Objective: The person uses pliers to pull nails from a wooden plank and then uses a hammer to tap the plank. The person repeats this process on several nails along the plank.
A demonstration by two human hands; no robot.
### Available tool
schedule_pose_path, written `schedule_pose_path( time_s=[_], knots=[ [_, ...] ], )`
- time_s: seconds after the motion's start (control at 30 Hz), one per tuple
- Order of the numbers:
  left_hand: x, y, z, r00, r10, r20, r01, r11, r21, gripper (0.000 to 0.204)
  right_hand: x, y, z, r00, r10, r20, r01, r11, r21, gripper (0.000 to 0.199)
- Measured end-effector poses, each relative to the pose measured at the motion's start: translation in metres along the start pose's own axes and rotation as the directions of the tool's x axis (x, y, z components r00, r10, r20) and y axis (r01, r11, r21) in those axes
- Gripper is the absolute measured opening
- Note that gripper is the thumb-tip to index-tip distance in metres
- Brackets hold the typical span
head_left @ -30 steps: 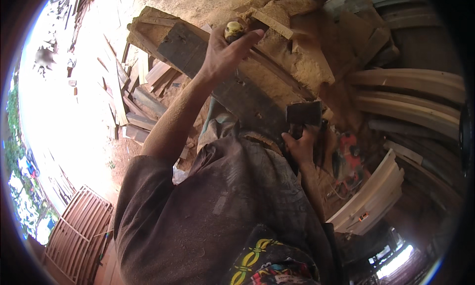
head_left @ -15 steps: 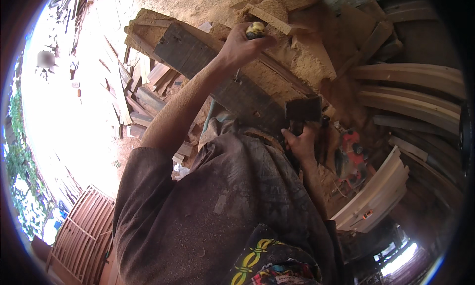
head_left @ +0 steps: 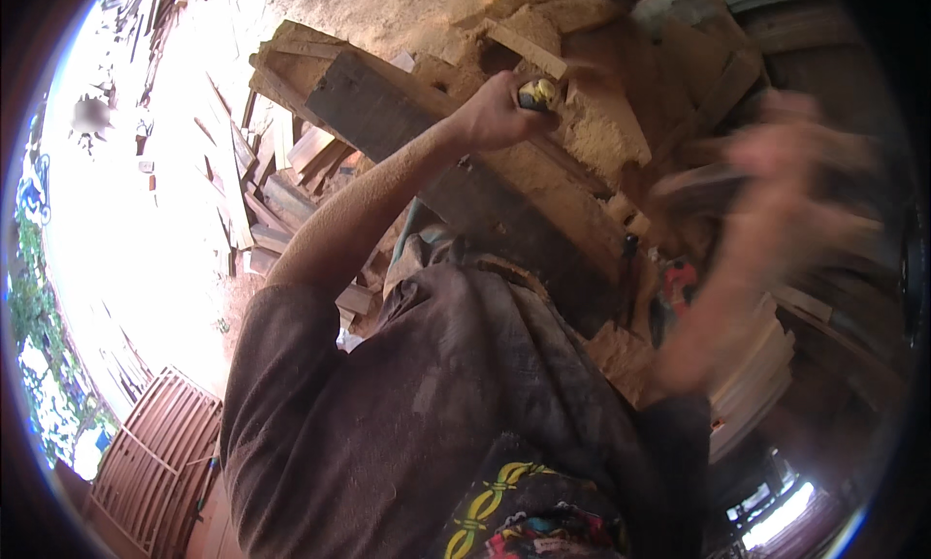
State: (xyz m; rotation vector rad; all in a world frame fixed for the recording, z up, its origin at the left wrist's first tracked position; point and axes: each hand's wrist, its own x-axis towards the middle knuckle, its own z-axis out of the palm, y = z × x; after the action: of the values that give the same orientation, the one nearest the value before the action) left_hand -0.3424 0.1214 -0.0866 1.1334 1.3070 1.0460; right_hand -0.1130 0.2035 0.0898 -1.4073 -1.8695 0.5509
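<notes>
My left hand (head_left: 499,113) is closed around a chisel with a yellow-and-black handle (head_left: 536,95). The handle's top sticks out of the fist, while the blade is hidden. Beneath that hand lies a long workpiece of sawdust-covered wood (head_left: 572,166), next to a dark, worn plank (head_left: 373,103) that runs diagonally in front of my body. Raised to the right is my right hand (head_left: 786,157), badly smeared by motion and apart from the chisel. The mallet in it shows only as a blurred streak.
Sawdust and offcuts (head_left: 529,50) pile up beyond the plank. Scrap wood (head_left: 315,152) lies to the left. A red power tool (head_left: 677,283) sits at right, near stacked curved boards (head_left: 761,375). A slatted wooden panel (head_left: 155,462) stands at lower left.
My right hand has swung up and to the right from beside the dark plank with the mallet. My left hand, still around the chisel, has shifted slightly right and nearer.
</notes>
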Motion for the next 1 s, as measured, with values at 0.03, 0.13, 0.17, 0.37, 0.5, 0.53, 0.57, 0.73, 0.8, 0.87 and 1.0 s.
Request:
schedule_pose_path(
  time_s=[0.03,0.13,0.17,0.37,0.5,0.53,0.57,0.73,0.8,0.87,1.0],
  knots=[
    [0.006,0.003,-0.004,1.0,0.0,0.002,0.0,1.0,0.003,0.017,-0.028,0.003,0.039,0.988,0.011,0.154,0.015,0.985,-0.171,0.022],
    [0.002,-0.011,-0.008,0.992,0.123,0.022,-0.123,0.992,0.033,0.017,-0.035,0.059,0.062,0.796,-0.031,0.605,0.241,0.932,-0.269,0.027],
    [0.0,0.0,-0.004,0.993,0.119,0.001,-0.119,0.993,0.006,0.016,-0.025,0.068,0.06,0.798,-0.02,0.602,0.215,0.943,-0.254,0.028],
    [-0.004,-0.005,-0.008,1.0,0.024,0.015,-0.025,0.998,0.052,0.021,-0.006,0.021,-0.013,0.892,0.229,0.39,-0.207,0.973,-0.098,0.031],
    [0.0,0.0,-0.007,0.998,0.049,0.042,-0.051,0.998,0.048,0.018,0.015,-0.035,-0.037,0.998,-0.051,-0.028,0.053,0.992,0.118,0.027],
    [0.001,0.0,-0.005,0.998,0.052,0.043,-0.053,0.998,0.035,0.018,0.007,-0.031,-0.025,0.996,-0.048,-0.077,0.055,0.994,0.094,0.025],
    [0.003,0.0,-0.001,0.997,0.055,0.045,-0.056,0.998,0.021,0.017,-0.01,-0.039,-0.009,0.998,-0.028,0.055,0.029,0.999,-0.024,0.024],
    [0.0,-0.01,-0.012,0.994,0.102,-0.029,-0.103,0.993,-0.064,0.018,-0.042,0.055,0.059,0.742,0.16,0.651,0.002,0.971,-0.241,0.031],
    [-0.007,-0.01,-0.008,0.996,0.079,-0.036,-0.08,0.996,-0.043,0.017,-0.073,0.094,0.042,0.623,0.276,0.732,-0.222,0.96,-0.173,0.036],
    [-0.006,-0.003,-0.002,0.997,0.072,-0.02,-0.072,0.997,-0.007,0.016,-0.125,0.149,0.04,0.697,0.215,0.684,-0.126,0.976,-0.178,0.044],
    [-0.013,0.015,-0.002,0.997,-0.06,-0.044,0.061,0.998,0.019,0.015,-0.187,0.132,0.051,0.586,0.406,0.701,-0.453,0.882,-0.132,0.067]
  ],
)
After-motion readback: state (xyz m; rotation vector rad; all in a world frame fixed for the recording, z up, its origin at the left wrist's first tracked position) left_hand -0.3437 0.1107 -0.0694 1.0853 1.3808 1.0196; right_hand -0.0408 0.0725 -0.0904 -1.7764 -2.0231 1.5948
